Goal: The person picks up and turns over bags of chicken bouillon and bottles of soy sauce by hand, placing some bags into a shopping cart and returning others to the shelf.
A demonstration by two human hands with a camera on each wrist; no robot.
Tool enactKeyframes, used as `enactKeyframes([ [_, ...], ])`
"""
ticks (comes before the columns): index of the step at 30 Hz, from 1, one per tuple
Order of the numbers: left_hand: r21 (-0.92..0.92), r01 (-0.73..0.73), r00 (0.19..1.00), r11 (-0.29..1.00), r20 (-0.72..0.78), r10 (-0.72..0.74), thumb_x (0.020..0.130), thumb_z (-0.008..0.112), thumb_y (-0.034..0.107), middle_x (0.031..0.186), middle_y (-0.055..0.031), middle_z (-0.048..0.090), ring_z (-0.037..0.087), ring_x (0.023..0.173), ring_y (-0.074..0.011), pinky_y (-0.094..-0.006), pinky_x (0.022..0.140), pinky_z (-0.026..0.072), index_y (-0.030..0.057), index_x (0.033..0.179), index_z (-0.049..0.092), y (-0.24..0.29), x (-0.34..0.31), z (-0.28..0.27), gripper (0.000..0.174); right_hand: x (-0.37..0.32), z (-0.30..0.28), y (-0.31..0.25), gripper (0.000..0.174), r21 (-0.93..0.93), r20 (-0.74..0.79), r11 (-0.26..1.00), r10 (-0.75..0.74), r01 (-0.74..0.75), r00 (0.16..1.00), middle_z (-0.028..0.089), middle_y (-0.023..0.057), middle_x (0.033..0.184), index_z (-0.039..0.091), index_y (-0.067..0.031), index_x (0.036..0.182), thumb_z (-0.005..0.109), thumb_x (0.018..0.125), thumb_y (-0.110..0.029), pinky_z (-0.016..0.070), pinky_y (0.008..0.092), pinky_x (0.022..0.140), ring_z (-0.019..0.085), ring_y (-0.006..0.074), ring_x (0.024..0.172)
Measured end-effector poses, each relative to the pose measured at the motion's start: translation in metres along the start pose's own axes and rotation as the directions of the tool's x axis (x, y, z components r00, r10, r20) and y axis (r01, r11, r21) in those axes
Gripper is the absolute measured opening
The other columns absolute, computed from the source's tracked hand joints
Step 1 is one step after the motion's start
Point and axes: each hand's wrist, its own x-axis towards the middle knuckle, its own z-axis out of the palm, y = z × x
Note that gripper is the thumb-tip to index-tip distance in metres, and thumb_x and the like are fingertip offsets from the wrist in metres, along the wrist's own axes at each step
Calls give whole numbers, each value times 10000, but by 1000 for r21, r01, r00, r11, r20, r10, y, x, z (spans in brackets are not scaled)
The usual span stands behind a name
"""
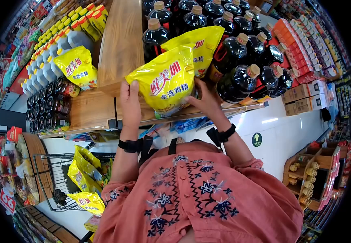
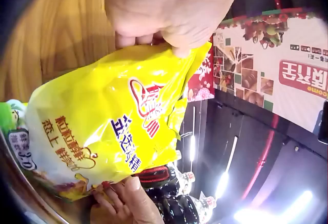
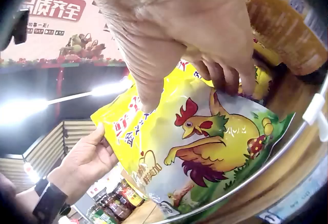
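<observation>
Up by the wooden shelf (image 1: 98,111) — left hand (image 1: 130,101) and right hand (image 1: 206,100) both grip the yellow bag (image 1: 167,81) — one each side.

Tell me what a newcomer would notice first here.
A bright yellow chicken-essence bag, gripped by the left hand and right hand at the edge of the wooden shelf, fills the centre. Behind it stand rows of dark sauce bottles with tan caps; more yellow bags lie in the wire cart at lower left.

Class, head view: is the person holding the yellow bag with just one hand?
No, the left hand and the right hand both grip the yellow bag, one at each side.
</observation>
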Motion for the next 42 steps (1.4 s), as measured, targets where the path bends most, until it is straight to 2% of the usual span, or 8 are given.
enactKeyframes([
  [6,-84,142,987,986,89,-134,1049,575,268,1203,-20,615,572,1052,-95,-270,909,463,48,1334,521,-6,-16,-11,364,15,-8,-16,953,-302,-12,953,37,-39,999,483,184,1396,351,22,1494,844,793,-397,394,384,1089,484,280,1290],
  [8,-114,270,957,956,141,-253,1032,606,226,1209,-63,611,557,1086,-115,-288,969,451,5,1306,511,-21,-29,-13,365,18,-9,-15,930,-279,-7,960,23,-24,1000,530,160,1321,382,26,1462,852,783,-400,413,373,1056,514,259,1229],
  [11,7,281,944,960,179,-278,995,653,198,1282,-98,601,562,1162,-158,-322,1013,450,1,1363,467,-36,-48,-3,458,21,-4,-10,842,72,34,995,64,-67,997,581,163,1237,473,32,1353,884,741,-375,429,365,1025,537,264,1196],
  [14,65,307,926,949,207,-314,970,673,176,1338,-109,584,552,1211,-191,-337,1039,435,0,1417,432,-37,-58,10,537,21,-1,-10,779,198,64,970,129,-139,990,602,160,1207,501,16,1285,893,731,-365,437,346,1009,551,237,1167],
  [17,7,283,945,959,170,-280,976,666,187,1340,-104,582,548,1207,-189,-334,1041,431,4,1430,431,-30,-64,13,542,18,-2,-16,757,55,30,995,84,-85,996,609,165,1206,503,16,1273,893,737,-350,453,323,983,570,216,1131],
  [24,-65,147,985,987,98,-140,1019,630,301,1284,-84,598,544,1151,-149,-305,1004,435,6,1382,473,16,-52,14,493,10,-5,-80,725,55,-95,998,-25,30,995,660,150,1155,502,26,1285,869,782,-347,499,328,936,627,204,1074],
  [35,51,186,979,981,-95,-181,1085,451,406,1198,-102,618,597,1047,-145,-301,908,487,-6,1342,503,41,-61,7,489,9,20,-110,610,418,125,908,-58,0,990,680,128,1194,531,23,1319,793,873,-301,518,314,936,651,174,1066],
  [42,12,144,975,990,-171,-140,1074,474,408,1148,-109,628,592,1003,-140,-286,877,488,-18,1309,501,36,-62,-7,488,12,34,-119,607,381,137,924,-30,-25,990,686,131,1189,547,31,1297,785,868,-326,531,307,908,664,163,1044],
])
